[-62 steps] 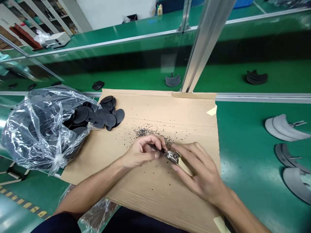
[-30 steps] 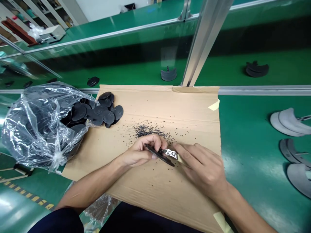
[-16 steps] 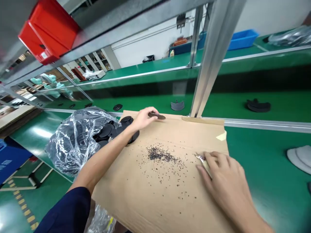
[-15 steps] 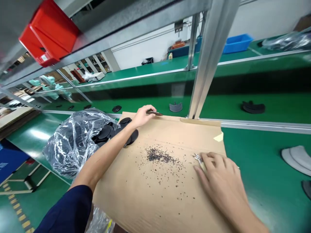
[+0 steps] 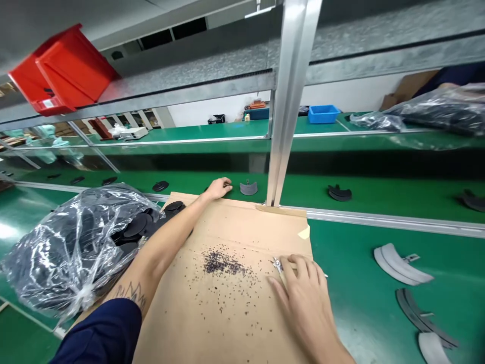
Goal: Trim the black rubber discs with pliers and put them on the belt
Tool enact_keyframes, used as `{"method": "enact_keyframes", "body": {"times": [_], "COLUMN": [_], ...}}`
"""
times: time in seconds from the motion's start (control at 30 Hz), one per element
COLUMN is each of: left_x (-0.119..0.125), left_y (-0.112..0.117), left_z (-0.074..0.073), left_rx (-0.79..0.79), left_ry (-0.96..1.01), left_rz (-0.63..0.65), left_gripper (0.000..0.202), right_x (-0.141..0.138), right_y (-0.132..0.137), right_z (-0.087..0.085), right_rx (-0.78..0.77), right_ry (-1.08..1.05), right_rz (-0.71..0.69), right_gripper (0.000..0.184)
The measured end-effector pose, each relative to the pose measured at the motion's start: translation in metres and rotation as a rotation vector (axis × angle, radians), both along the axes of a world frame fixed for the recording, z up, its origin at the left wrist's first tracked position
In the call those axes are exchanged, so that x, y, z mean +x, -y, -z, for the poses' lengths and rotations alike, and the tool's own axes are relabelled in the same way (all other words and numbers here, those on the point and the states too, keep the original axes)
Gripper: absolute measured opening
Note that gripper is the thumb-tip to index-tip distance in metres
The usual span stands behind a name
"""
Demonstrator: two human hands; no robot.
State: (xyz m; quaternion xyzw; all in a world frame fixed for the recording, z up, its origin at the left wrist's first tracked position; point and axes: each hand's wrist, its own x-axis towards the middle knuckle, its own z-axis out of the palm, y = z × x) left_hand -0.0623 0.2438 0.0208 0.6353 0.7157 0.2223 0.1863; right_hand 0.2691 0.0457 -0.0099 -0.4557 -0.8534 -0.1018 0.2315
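Observation:
My left hand [image 5: 220, 187] reaches over the far edge of the cardboard sheet [image 5: 235, 222], at the rim of the green belt. Its fingers are loosely curled and apart, with nothing visible in them. Partly hidden behind its wrist, a dark piece [image 5: 207, 189] lies on the belt. To that hand's right sits a grey curved part [image 5: 248, 188]. My right hand [image 5: 303, 290] rests on the cardboard, closed around small cutting pliers [image 5: 277, 264], jaws pointing left. Between the arms, many tiny black scraps [image 5: 222, 263] are scattered. Black discs [image 5: 138, 225] spill from a clear plastic bag [image 5: 71, 247] at left.
Grey curved parts [image 5: 399, 265] lie on the green bench at right. More black parts [image 5: 339, 192] sit along the belt. A metal post [image 5: 286, 111] rises behind the cardboard. A red bin [image 5: 71, 71] stands on the shelf overhead; a blue bin [image 5: 323, 114] stands farther back.
The dark flat piece has left my left hand's fingers, and a dark piece now lies on the belt beside it. My right hand keeps hold of the pliers. The view has swung right.

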Motion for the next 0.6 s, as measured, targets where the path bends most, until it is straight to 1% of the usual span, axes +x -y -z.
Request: {"method": "enact_keyframes", "body": {"times": [0.07, 0.13, 0.23, 0.3, 0.37, 0.43, 0.47, 0.5, 0.53, 0.57, 0.6], "left_x": [0.028, 0.049, 0.063, 0.063, 0.061, 0.062, 0.064, 0.068, 0.074, 0.080, 0.085], "left_y": [-0.014, -0.023, -0.023, -0.010, 0.015, 0.054, 0.078, 0.103, 0.129, 0.152, 0.174], "left_z": [0.007, 0.009, 0.004, -0.004, -0.012, -0.018, -0.020, -0.021, -0.022, -0.021, -0.021], "left_rx": [0.002, 0.019, 0.078, 0.132, 0.189, 0.242, 0.263, 0.279, 0.284, 0.293, 0.313], "left_ry": [0.052, 0.101, 0.182, 0.246, 0.310, 0.361, 0.379, 0.392, 0.400, 0.410, 0.424], "left_rz": [-0.012, -0.031, -0.049, -0.041, -0.012, 0.045, 0.083, 0.132, 0.179, 0.257, 0.432], "left_gripper": [0.035, 0.035, 0.034, 0.030, 0.023, 0.017, 0.015, 0.015, 0.013, 0.011, 0.012], "right_x": [0.001, 0.001, 0.002, 0.001, -0.002, -0.005, -0.007, -0.009, -0.012, -0.014, -0.016], "right_y": [0.001, 0.001, 0.002, 0.002, 0.004, 0.007, 0.008, 0.010, 0.011, 0.013, 0.014], "right_z": [-0.001, -0.002, -0.003, -0.004, -0.005, -0.007, -0.008, -0.010, -0.011, -0.013, -0.014], "right_rx": [-0.017, -0.033, -0.053, -0.059, -0.072, -0.135, -0.204, -0.305, -0.441, -0.594, -0.748], "right_ry": [-0.016, -0.033, -0.069, -0.119, -0.213, -0.364, -0.459, -0.559, -0.655, -0.739, -0.804], "right_rz": [-0.003, -0.002, -0.007, -0.037, -0.087, -0.109, -0.106, -0.104, -0.109, -0.128, -0.157], "right_gripper": [0.035, 0.033, 0.032, 0.033, 0.036, 0.041, 0.046, 0.053, 0.060, 0.065, 0.067]}}
